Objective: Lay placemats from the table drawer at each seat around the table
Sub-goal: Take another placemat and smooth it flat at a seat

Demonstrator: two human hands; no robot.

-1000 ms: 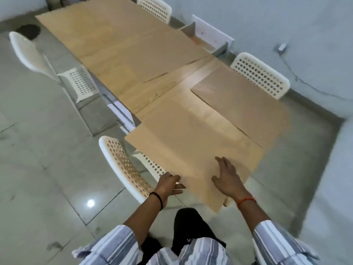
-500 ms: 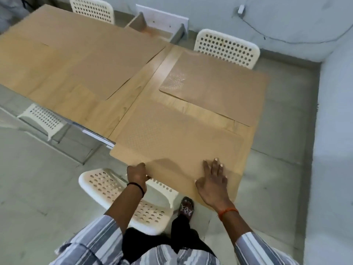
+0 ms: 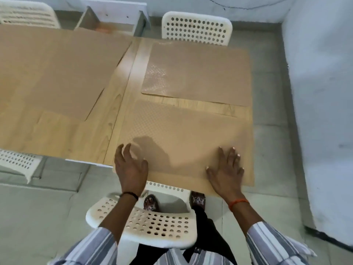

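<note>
A tan textured placemat (image 3: pixel 187 138) lies at the near right end of the wooden table (image 3: pixel 116 104), its near edge overhanging the table. My right hand (image 3: pixel 227 169) presses flat on its near right part, fingers spread. My left hand (image 3: pixel 129 165) hovers over its near left corner with fingers apart, holding nothing. A second placemat (image 3: pixel 198 73) lies at the far right seat. A larger tan mat (image 3: pixel 57 73) covers the left part of the table. The open white drawer (image 3: pixel 114 18) sticks out from the far side.
A white perforated chair (image 3: pixel 149 224) stands between me and the table. Another white chair (image 3: pixel 196 27) is at the far right seat, one more (image 3: pixel 26 14) at the far left, and a fourth (image 3: pixel 17 163) at the near left. A grey wall (image 3: pixel 321 92) runs along the right.
My view has swung round to face the table end squarely. The near placemat has been squared up with the table. My left hand let go of its edge and now hovers open.
</note>
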